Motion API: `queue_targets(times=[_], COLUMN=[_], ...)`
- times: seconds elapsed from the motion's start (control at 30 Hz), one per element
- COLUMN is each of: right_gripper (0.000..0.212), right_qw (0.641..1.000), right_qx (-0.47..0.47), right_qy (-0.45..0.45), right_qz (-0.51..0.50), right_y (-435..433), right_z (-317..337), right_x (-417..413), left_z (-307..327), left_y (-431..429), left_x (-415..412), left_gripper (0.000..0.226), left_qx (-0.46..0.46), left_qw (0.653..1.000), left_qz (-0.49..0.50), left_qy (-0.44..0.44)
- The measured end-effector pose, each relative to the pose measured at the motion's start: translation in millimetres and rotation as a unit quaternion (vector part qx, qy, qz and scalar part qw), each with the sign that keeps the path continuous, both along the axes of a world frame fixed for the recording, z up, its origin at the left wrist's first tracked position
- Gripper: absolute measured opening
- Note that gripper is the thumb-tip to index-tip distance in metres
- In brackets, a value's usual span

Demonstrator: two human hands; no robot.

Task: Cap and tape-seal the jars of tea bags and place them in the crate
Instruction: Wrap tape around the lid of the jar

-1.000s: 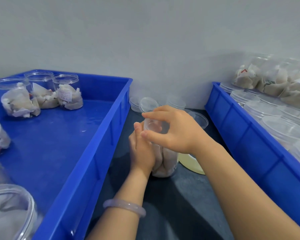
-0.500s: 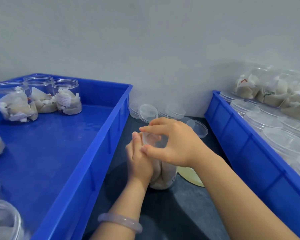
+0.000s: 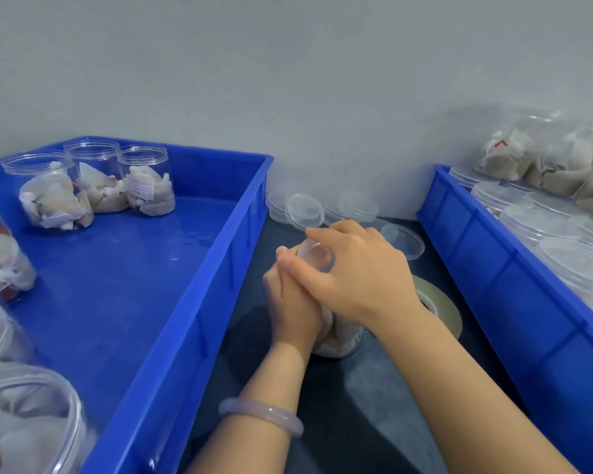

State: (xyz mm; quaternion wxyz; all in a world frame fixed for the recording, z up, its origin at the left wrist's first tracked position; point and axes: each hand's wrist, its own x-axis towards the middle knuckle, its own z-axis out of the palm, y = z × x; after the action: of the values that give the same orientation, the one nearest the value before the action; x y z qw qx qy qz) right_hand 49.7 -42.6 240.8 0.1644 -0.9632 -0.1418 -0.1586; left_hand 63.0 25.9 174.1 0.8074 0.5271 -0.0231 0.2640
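Blue plastic crates flank the work. The left crate (image 3: pixel 134 285) holds open-topped jars (image 3: pixel 148 186) of tea bags at its far corner and along its near edge. The right crate (image 3: pixel 514 295) is packed with lidded jars (image 3: pixel 534 220), some stacked. Between them runs a strip of dark table (image 3: pixel 356 405).

The jar (image 3: pixel 339 340) in hand stands upright on this strip with its long axis vertical. It is roughly midway between the two crate walls and touches neither.

The left hand (image 3: pixel 293 302) wraps the jar's body from the left side, fingers curled round it. The right hand (image 3: pixel 356 271) reaches over from the right, and its fingers and thumb clamp the clear lid (image 3: pixel 314 254) on the jar's mouth. The two hands touch, with the right thumb lying across the left fingers. Whether the lid is screwed fully home cannot be told.

Capping looks to be the step under way, with taping to follow. That move turns on the tape roll (image 3: pixel 442 309), which lies flat on the table just beside the jar on its right, partly hidden under the right wrist. The right hand is therefore the nearer one to fetch it, while the left can steady the jar. The lidded jars suggest the right crate is the destination, also on the right hand's side.

Loose lids (image 3: pixel 305 212) sit against the wall behind the jar.
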Motion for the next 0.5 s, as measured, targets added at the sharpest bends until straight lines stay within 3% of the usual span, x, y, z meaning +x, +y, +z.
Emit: queue_targets(times=[0.03, 0.1, 0.17, 0.2, 0.3, 0.4, 0.5], right_gripper=[0.063, 0.071, 0.077, 0.077, 0.079, 0.086, 0.103], right_qw=[1.0, 0.998, 0.992, 0.989, 0.992, 0.996, 0.995], right_qx=[-0.013, -0.033, -0.038, -0.036, -0.009, 0.037, 0.035], right_qy=[0.01, 0.051, 0.103, 0.123, 0.115, 0.079, 0.09], right_qz=[0.001, 0.028, 0.064, 0.076, 0.055, -0.024, 0.009], right_y=[1, -3, -13, -18, -25, -17, -16], right_z=[1, 5, 11, 12, 12, 11, 9], right_x=[-1, -6, -9, -11, -15, -15, -14], left_z=[-5, -3, -7, -1, 0, -5, -3], left_y=[0, 4, 5, 2, 5, 7, 10], left_x=[-1, -5, -4, -5, 3, 9, 10], left_gripper=[0.063, 0.03, 0.023, 0.034, 0.053, 0.062, 0.082], left_qx=[-0.011, -0.102, -0.068, -0.022, -0.012, -0.003, -0.005], left_qw=[1.0, 0.993, 0.996, 0.999, 1.0, 0.999, 0.99], left_qz=[-0.014, -0.033, 0.006, 0.008, 0.011, -0.041, -0.123], left_qy=[-0.001, 0.043, 0.049, 0.026, 0.013, 0.031, 0.068])
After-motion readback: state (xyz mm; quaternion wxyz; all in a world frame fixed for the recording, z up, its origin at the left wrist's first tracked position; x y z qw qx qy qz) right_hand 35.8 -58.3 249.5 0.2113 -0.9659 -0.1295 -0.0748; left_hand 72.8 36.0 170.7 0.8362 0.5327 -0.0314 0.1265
